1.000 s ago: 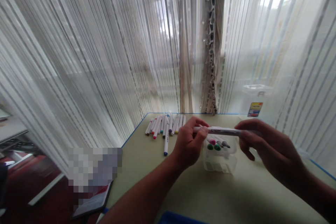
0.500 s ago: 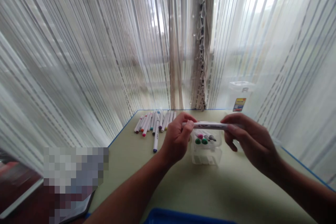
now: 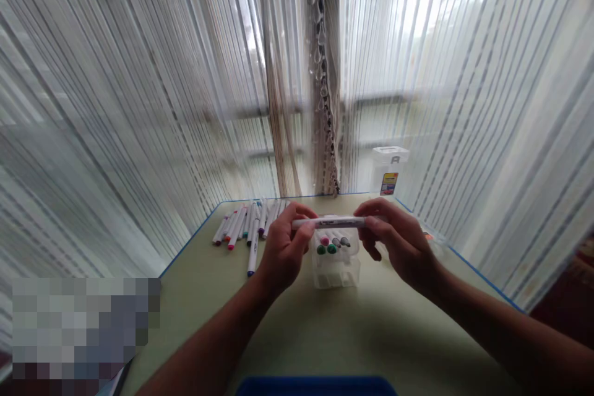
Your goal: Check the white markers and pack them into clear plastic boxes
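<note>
A white marker (image 3: 336, 222) lies level between my two hands, above the table. My left hand (image 3: 288, 242) pinches its left end between thumb and fingers. At the other end, my right hand (image 3: 394, 232) grips it the same way, hiding the tip. Just below and behind the marker stands a clear plastic holder (image 3: 336, 277) with several markers in its upper slots, their ends green, pink and grey. Left of my left hand, a pile of white markers (image 3: 239, 226) with coloured ends lies on the table. One blue-ended marker (image 3: 253, 253) points toward me.
A tall clear plastic box (image 3: 390, 167) with a yellow label stands at the table's back right. The greenish table (image 3: 297, 340) has a blue edge. A blue object (image 3: 315, 386) sits at the near edge. String curtains (image 3: 139, 74) hang behind the table. A blurred-out patch covers the lower left.
The view has swung to the right, so everything on the table appears further left. Both hands keep hold of the marker, with little change in their grip.
</note>
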Tool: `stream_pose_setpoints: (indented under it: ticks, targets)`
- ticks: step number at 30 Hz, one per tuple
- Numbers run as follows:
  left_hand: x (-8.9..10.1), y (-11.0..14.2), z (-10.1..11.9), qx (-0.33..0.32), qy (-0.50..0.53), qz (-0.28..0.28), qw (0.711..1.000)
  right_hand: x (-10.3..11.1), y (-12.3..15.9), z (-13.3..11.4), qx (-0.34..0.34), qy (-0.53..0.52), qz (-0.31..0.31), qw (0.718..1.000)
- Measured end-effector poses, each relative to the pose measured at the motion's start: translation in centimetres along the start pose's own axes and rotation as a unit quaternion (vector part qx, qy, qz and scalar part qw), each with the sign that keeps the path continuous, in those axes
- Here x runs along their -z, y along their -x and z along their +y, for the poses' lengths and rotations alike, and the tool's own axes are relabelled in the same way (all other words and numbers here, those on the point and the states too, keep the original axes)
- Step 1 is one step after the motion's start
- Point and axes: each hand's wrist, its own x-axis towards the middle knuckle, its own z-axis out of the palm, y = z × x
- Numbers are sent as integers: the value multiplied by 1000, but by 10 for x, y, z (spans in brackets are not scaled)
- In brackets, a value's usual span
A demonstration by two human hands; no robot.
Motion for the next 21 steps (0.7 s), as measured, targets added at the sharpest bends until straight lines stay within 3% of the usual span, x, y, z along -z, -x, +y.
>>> stream_pose_setpoints:
  ticks: [21]
  targets:
    - [1,1,4,7,39,-5,999,0,0,-4,20,-6,-31,999]
